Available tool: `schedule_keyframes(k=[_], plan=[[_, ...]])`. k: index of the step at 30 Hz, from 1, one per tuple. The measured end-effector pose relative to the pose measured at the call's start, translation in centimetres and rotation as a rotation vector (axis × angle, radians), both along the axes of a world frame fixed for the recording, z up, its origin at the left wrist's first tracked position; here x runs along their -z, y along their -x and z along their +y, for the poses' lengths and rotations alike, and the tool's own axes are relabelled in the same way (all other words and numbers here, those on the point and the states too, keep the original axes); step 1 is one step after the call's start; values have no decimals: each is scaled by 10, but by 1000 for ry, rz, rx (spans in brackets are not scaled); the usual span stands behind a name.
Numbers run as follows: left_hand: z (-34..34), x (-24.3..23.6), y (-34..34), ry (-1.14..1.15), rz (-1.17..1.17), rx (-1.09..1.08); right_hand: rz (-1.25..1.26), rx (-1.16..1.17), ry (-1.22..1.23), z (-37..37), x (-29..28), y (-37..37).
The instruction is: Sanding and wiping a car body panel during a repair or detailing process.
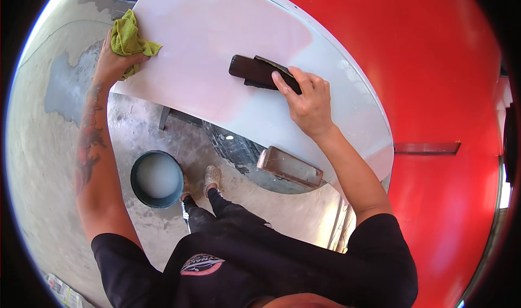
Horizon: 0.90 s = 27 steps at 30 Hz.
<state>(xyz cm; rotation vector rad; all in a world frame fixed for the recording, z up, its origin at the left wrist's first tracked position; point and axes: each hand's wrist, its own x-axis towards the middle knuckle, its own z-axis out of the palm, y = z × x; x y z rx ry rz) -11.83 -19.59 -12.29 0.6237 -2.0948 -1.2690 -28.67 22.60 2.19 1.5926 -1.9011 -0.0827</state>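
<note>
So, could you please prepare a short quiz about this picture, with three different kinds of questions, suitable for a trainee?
1. Which hand holds the yellow-green cloth?
2. True or false: the bucket stands on the pale panel.
3. Choose one: the liquid in the bucket looks
a) black
b) whitish
c) bright red

Key:
1. The left hand; the right hand holds a dark block.
2. False: it stands on the concrete floor.
3. b
</note>
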Motion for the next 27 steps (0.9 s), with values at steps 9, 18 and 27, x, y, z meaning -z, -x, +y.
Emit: schedule_keyframes(k=[9, 18, 27], plan=[[0, -1, 0, -15, -41, 20, 139, -22, 80, -95, -30, 31], [0, 6, 12, 137, -57, -42, 142, -99, 69, -147, -40, 43], [-14, -42, 14, 63, 23, -102, -15, -119, -143, -45, 4, -7]])
